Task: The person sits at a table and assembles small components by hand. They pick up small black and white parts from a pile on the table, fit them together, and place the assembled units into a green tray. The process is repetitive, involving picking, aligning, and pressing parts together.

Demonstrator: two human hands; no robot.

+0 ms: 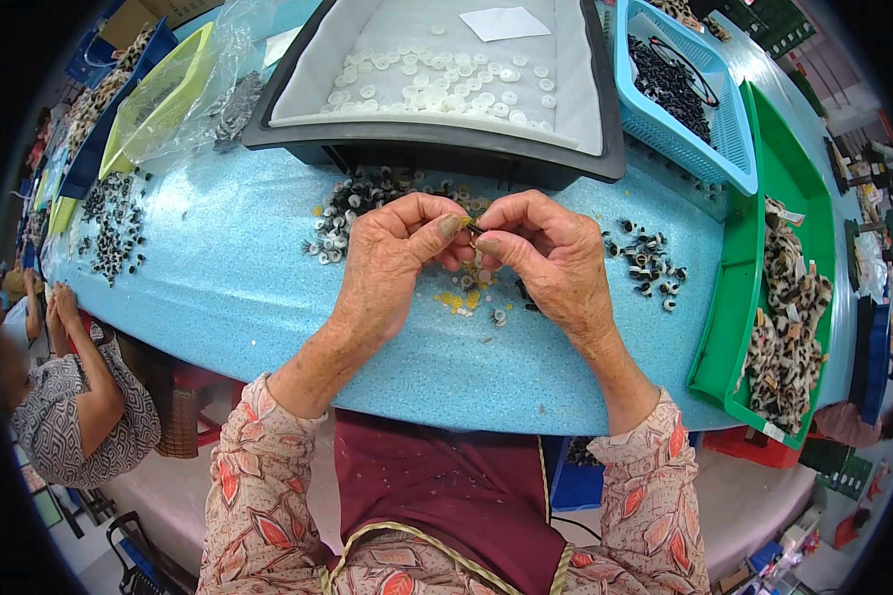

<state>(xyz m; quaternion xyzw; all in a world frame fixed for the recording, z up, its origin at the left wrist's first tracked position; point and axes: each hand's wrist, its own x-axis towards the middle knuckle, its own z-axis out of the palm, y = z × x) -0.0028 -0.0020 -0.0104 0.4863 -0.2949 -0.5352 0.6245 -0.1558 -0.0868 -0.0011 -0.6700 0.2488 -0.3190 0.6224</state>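
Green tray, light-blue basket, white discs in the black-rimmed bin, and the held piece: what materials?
Green tray: likely moulded plastic; smooth, slightly glossy walls.
Light-blue basket: probably plastic; perforated sides, uniform colour.
White discs: possibly plastic; pale, slightly translucent look.
Held piece: dark with yellow; too small to tell.

Has a speckled light-blue surface (218, 248). Carries a black-rimmed tray (437, 137) at the far middle, a yellow-green basket (166, 67) at left, a light-blue basket (736, 151) and a long green tray (802, 174) at right. Also bears loose black-and-white pieces (352, 201) and yellow bits (454, 300).
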